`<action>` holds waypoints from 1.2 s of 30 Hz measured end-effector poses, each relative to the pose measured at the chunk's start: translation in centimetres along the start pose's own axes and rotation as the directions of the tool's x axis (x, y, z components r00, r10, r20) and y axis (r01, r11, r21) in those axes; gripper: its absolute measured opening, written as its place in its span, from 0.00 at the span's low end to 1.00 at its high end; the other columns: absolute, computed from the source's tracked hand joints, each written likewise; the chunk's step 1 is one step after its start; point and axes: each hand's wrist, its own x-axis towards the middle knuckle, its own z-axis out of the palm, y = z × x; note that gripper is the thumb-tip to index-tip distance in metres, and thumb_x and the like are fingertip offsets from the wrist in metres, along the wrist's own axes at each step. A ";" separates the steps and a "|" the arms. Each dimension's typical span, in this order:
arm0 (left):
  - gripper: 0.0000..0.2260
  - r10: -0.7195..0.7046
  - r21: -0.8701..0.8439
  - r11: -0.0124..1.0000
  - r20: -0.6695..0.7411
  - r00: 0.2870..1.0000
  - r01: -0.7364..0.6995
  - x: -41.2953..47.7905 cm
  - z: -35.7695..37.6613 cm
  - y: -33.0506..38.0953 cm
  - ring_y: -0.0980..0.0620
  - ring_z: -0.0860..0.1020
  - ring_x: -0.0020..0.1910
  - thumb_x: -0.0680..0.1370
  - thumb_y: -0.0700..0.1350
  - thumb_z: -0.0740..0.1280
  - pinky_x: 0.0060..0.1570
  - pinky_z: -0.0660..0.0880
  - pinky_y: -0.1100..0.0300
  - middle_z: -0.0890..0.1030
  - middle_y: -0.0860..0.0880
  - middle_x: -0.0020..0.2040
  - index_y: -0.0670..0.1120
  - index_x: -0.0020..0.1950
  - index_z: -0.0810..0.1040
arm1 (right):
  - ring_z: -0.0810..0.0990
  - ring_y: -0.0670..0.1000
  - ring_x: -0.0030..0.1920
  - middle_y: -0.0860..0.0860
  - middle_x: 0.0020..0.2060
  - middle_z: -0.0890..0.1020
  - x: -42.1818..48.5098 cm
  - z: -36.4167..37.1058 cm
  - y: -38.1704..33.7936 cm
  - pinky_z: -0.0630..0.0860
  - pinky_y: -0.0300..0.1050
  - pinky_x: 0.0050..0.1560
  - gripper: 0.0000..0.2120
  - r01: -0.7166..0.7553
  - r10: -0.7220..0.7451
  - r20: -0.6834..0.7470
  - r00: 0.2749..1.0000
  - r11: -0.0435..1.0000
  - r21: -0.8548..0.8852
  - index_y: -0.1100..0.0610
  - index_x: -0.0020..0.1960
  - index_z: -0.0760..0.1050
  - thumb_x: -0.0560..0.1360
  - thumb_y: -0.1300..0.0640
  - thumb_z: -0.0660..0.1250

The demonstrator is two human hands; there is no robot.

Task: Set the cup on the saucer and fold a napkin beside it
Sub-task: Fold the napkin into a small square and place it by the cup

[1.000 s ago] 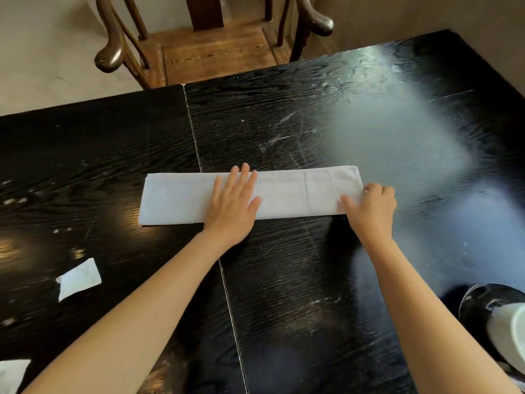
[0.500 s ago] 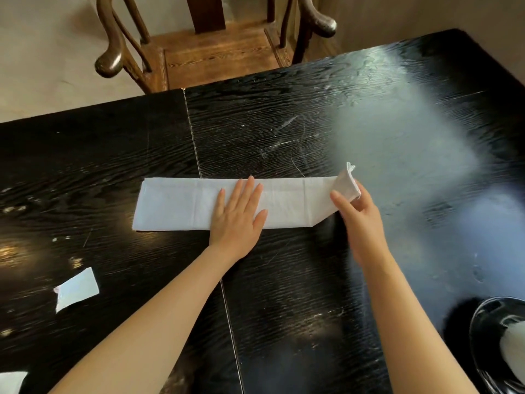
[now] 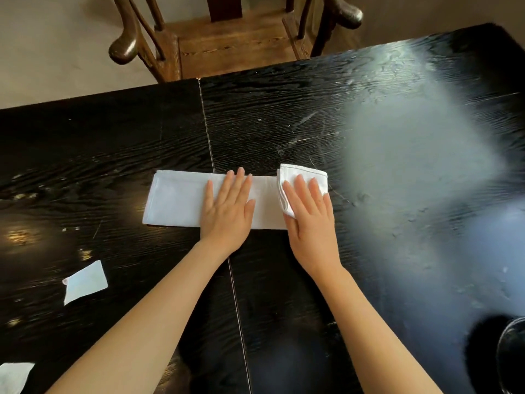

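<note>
My right hand (image 3: 308,214) lies flat with fingers spread, pressing the turned-over end of the napkin (image 3: 181,200), while my left hand (image 3: 227,207) lies flat, fingers together, pinning its middle to the black table (image 3: 284,123). I judge the napkin fold is under way. Next I should crease this flap, then bring the far end over to match; only a dark rim (image 3: 511,354) shows at the frame's right edge.

Dark glossy round dish (image 3: 512,356) cut off at right edge; cup unseen. White paper scrap (image 3: 12,375) clipped bottom-left.
</note>
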 end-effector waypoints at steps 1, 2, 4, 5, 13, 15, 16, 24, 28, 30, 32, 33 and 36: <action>0.24 0.000 0.004 1.000 -0.008 1.000 0.000 0.0 0.1 -0.1 0.54 0.39 0.76 0.81 0.54 0.38 0.73 0.34 0.49 0.39 0.52 0.77 0.51 0.76 0.38 | 0.54 0.58 0.75 0.55 0.74 0.63 0.0 0.2 -0.1 0.50 0.58 0.74 0.25 0.008 -0.007 0.027 1.000 1.000 -0.028 0.52 0.73 0.61 0.77 0.54 0.49; 0.24 0.003 0.012 1.000 -0.017 1.000 -0.003 0.0 0.2 -0.1 0.54 0.39 0.76 0.80 0.55 0.36 0.72 0.35 0.49 0.39 0.53 0.77 0.51 0.75 0.37 | 0.54 0.58 0.75 0.55 0.74 0.63 -0.1 0.4 -0.2 0.48 0.57 0.73 0.25 0.026 -0.023 0.049 0.999 0.998 -0.054 0.52 0.73 0.61 0.76 0.54 0.49; 0.25 0.015 0.029 0.999 -0.026 1.000 -0.014 0.0 0.4 -0.2 0.54 0.39 0.76 0.77 0.56 0.31 0.73 0.36 0.48 0.36 0.53 0.75 0.51 0.74 0.35 | 0.55 0.58 0.75 0.55 0.74 0.63 -0.2 0.6 -0.3 0.47 0.57 0.73 0.25 0.059 -0.050 0.087 0.995 0.992 -0.108 0.51 0.73 0.61 0.76 0.53 0.49; 0.26 0.020 0.031 0.999 -0.026 0.999 -0.019 0.0 0.5 -0.2 0.54 0.39 0.76 0.76 0.56 0.30 0.73 0.36 0.48 0.36 0.53 0.74 0.51 0.73 0.35 | 0.55 0.57 0.75 0.54 0.74 0.63 -0.2 0.8 -0.2 0.47 0.58 0.73 0.25 0.071 -0.057 0.103 0.993 0.989 -0.131 0.51 0.73 0.61 0.76 0.53 0.49; 0.25 0.015 0.047 0.999 -0.020 1.000 -0.014 0.0 0.5 -0.2 0.53 0.39 0.76 0.77 0.55 0.30 0.74 0.37 0.47 0.39 0.51 0.77 0.51 0.73 0.34 | 0.52 0.56 0.76 0.54 0.75 0.61 -0.3 1.3 -0.3 0.43 0.58 0.74 0.26 0.086 -0.039 0.169 0.985 0.958 -0.275 0.51 0.75 0.58 0.78 0.48 0.49; 0.23 0.013 0.043 0.999 0.001 1.000 -0.013 0.0 0.3 -0.2 0.54 0.38 0.76 0.79 0.54 0.33 0.73 0.35 0.48 0.39 0.51 0.78 0.51 0.73 0.33 | 0.48 0.54 0.76 0.52 0.76 0.57 -0.3 1.4 -0.5 0.36 0.55 0.74 0.30 0.085 -0.028 0.199 0.980 0.955 -0.285 0.51 0.76 0.56 0.78 0.39 0.44; 0.23 0.010 0.025 1.000 0.012 1.000 -0.011 0.0 0.0 -0.1 0.54 0.37 0.76 0.79 0.54 0.35 0.72 0.34 0.48 0.38 0.51 0.77 0.51 0.73 0.33 | 0.46 0.54 0.76 0.52 0.76 0.55 -0.3 1.5 -0.5 0.34 0.54 0.73 0.33 0.083 -0.019 0.212 0.977 0.952 -0.294 0.51 0.76 0.54 0.77 0.35 0.40; 0.24 0.032 -0.288 0.958 0.063 0.997 -0.013 -1.7 -0.8 3.9 0.58 0.35 0.75 0.82 0.53 0.41 0.72 0.32 0.52 0.38 0.54 0.77 0.51 0.76 0.40 | 0.38 0.44 0.74 0.50 0.77 0.47 0.9 -1.4 0.1 0.35 0.53 0.75 0.33 -0.034 -0.022 0.421 0.907 0.992 0.125 0.56 0.77 0.48 0.75 0.54 0.56; 0.24 0.035 -0.149 0.988 0.038 0.999 -0.029 -1.9 0.3 3.6 0.56 0.35 0.75 0.82 0.52 0.42 0.73 0.34 0.50 0.35 0.54 0.75 0.50 0.74 0.35 | 0.51 0.45 0.74 0.53 0.75 0.59 2.0 -3.1 1.5 0.45 0.44 0.75 0.25 -0.074 0.033 0.175 0.984 0.970 0.230 0.57 0.74 0.60 0.77 0.67 0.52; 0.23 0.048 -0.117 0.992 0.008 0.999 -0.047 -1.7 0.4 3.6 0.55 0.37 0.75 0.80 0.53 0.38 0.74 0.37 0.50 0.37 0.53 0.75 0.50 0.74 0.36 | 0.49 0.52 0.77 0.53 0.76 0.57 2.8 -2.4 2.1 0.41 0.49 0.75 0.25 0.073 -0.069 0.147 0.987 0.997 -0.023 0.56 0.75 0.57 0.78 0.57 0.46; 0.27 0.072 -0.086 0.994 -0.015 0.997 -0.073 -1.3 0.3 3.6 0.54 0.39 0.76 0.77 0.54 0.34 0.75 0.39 0.50 0.41 0.52 0.77 0.48 0.75 0.40 | 0.45 0.53 0.77 0.53 0.77 0.53 3.3 -1.4 2.4 0.38 0.52 0.74 0.29 0.127 -0.087 0.227 0.970 0.977 -0.169 0.55 0.76 0.53 0.77 0.48 0.40; 0.28 0.078 -0.080 0.994 -0.016 0.997 -0.079 -1.1 0.3 3.5 0.54 0.40 0.76 0.76 0.53 0.32 0.75 0.39 0.50 0.43 0.52 0.77 0.48 0.76 0.41 | 0.43 0.53 0.77 0.53 0.77 0.51 3.4 -0.9 2.5 0.37 0.52 0.74 0.30 0.130 -0.076 0.241 0.968 0.968 -0.214 0.54 0.76 0.51 0.77 0.46 0.39; 0.27 0.073 -0.092 0.993 -0.009 0.997 -0.074 -1.0 0.2 3.3 0.54 0.41 0.76 0.76 0.53 0.33 0.75 0.40 0.49 0.44 0.51 0.78 0.48 0.76 0.40 | 0.42 0.51 0.77 0.52 0.77 0.48 3.1 -0.1 2.7 0.38 0.52 0.75 0.31 0.108 -0.037 0.242 0.970 0.951 -0.288 0.53 0.77 0.47 0.77 0.42 0.40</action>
